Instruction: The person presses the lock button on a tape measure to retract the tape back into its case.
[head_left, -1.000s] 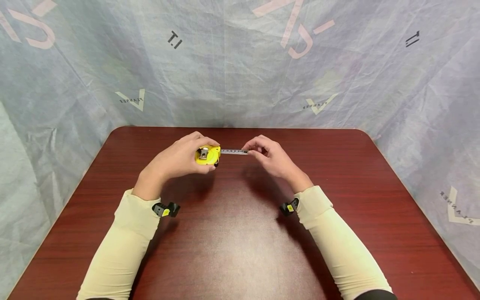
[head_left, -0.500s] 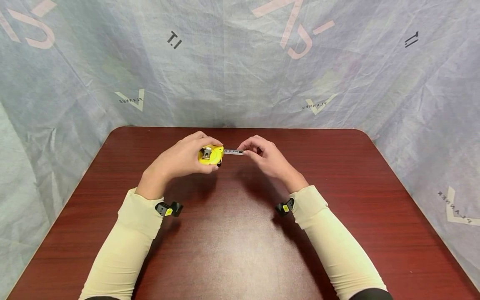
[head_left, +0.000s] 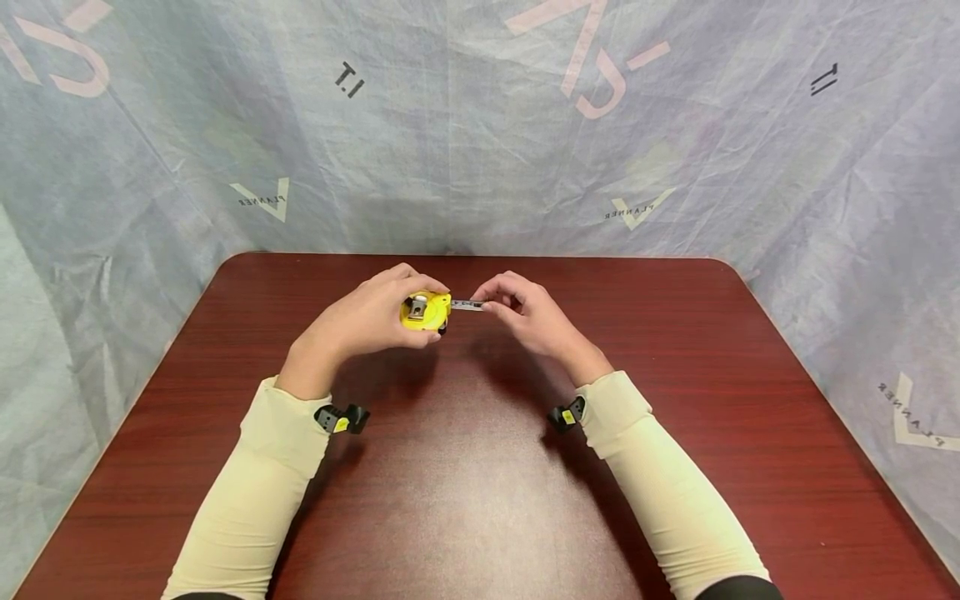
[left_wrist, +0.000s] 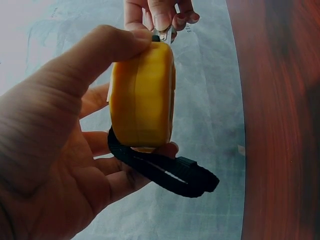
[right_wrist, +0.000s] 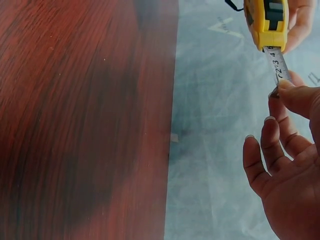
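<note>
A yellow tape measure (head_left: 431, 312) is held above the table by my left hand (head_left: 365, 314), thumb on one side and fingers on the other. From its mouth a short length of silver blade (head_left: 467, 305) runs toward my right hand (head_left: 536, 317), whose thumb and forefinger pinch the end. In the right wrist view the blade (right_wrist: 276, 62) shows a few numbers, and the other right fingers are spread loosely. A black wrist strap (left_wrist: 172, 172) dangles from the case (left_wrist: 142, 97) in the left wrist view.
The reddish-brown wooden table (head_left: 465, 467) lies under both arms. A grey printed cloth (head_left: 450, 125) hangs behind it and along the sides. Each sleeve cuff carries a small black wrist camera (head_left: 352, 418).
The visible blade between my hands has grown shorter. The left hand with the tape measure has shifted right, and the right hand has shifted left, still pinching the blade's end.
</note>
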